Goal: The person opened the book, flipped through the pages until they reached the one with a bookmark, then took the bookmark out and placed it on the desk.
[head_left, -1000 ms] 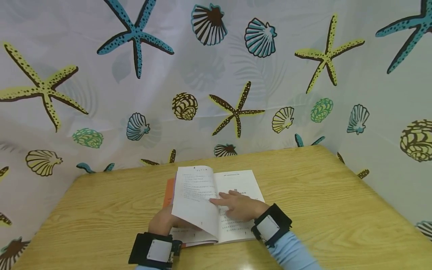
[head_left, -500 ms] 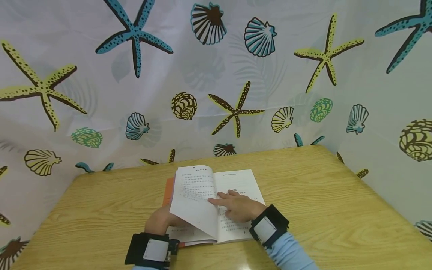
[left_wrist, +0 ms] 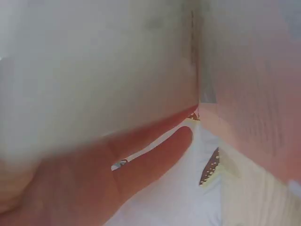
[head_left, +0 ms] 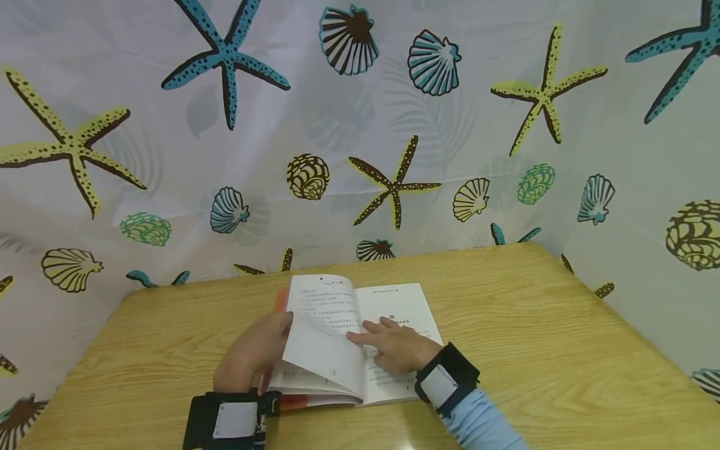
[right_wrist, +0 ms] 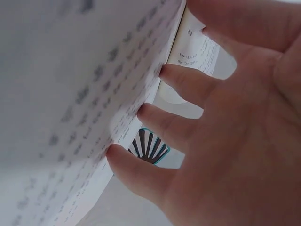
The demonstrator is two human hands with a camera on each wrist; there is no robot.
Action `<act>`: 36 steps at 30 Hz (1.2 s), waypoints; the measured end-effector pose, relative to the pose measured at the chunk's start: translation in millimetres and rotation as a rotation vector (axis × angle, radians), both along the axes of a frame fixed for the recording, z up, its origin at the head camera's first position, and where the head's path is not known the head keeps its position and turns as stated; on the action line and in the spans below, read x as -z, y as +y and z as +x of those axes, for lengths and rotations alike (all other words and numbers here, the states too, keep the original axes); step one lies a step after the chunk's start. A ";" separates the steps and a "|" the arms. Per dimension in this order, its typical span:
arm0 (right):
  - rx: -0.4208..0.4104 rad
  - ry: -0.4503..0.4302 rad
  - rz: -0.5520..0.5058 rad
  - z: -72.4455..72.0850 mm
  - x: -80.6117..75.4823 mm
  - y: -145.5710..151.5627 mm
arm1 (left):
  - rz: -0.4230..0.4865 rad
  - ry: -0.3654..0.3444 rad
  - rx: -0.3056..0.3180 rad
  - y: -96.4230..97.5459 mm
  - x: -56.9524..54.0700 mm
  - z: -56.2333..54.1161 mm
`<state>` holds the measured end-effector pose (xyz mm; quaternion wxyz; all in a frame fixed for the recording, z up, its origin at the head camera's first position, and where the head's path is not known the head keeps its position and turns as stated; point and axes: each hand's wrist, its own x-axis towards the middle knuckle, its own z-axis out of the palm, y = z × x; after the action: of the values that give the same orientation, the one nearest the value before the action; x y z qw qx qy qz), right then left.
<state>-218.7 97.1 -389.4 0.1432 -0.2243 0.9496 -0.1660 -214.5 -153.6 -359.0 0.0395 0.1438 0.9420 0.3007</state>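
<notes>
Patterned cloth hangs behind the book, and a wood-grain desk lies beneath it. The book is open on the desk; an orange strip of cover shows past its left edge. One page bows upward over the left half of the book, its lower corner raised off the paper below.

Right hand: on the right half of the book, fingers spread apart, the grip holding nothing. The right wrist view shows several fingertips touching the print.

Left hand: at the left edge of the book, fingers partly behind the raised page. Whether this grip is clamped on the page cannot be told, as the paper hides the contact.

The step in hand appears to be handling one page while the other hand steadies the book. Apply light, even pressure with the right hand near the middle of the book. Confirm that only one sheet is separated. Support it at its outer edge and guide it in a smooth arc. Pulling outward may crease or tear the paper.
</notes>
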 end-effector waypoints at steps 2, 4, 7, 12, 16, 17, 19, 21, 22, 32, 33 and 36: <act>-0.002 0.000 -0.005 0.4 -0.3 0.0 | -0.040 0.048 -0.018 1.4 -4.3 0.3; -0.004 0.002 -0.003 0.9 -0.8 -0.2 | -0.070 0.086 -0.038 3.5 -9.0 1.9; -0.008 0.006 0.007 1.7 -2.0 -0.8 | -0.098 0.115 -0.055 6.4 -15.6 4.9; -0.005 0.007 0.019 2.3 -2.6 -1.9 | -0.115 0.142 -0.014 14.5 -26.0 10.6; -0.013 0.020 0.025 1.8 -2.0 -1.6 | -0.167 0.086 0.047 26.3 -28.9 13.3; -0.017 0.023 0.027 1.9 -2.1 -1.4 | -0.181 0.053 0.062 29.3 -27.5 13.1; -0.023 0.028 0.031 2.3 -2.2 -1.1 | -0.203 -0.039 0.082 34.8 -22.0 11.7; -0.025 0.030 0.033 2.8 -2.4 -1.0 | -0.232 -0.122 0.092 38.6 -13.4 8.7; -0.024 0.029 0.032 3.0 -2.1 -1.4 | -0.240 -0.159 0.092 39.8 -8.5 7.0; -0.020 0.038 0.052 3.8 -2.3 -4.7 | -0.251 -0.246 0.061 41.8 16.6 -3.2; -0.020 0.036 0.051 3.6 -2.2 -4.7 | -0.252 -0.244 0.062 42.0 17.2 -3.6; -0.020 0.032 0.051 3.5 -1.8 -4.2 | -0.252 -0.244 0.060 43.4 17.8 -3.9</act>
<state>-215.3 92.9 -387.6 0.1356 -0.2327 0.9533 -0.1366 -218.4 -110.2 -376.8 0.1801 0.1282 0.9557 0.1942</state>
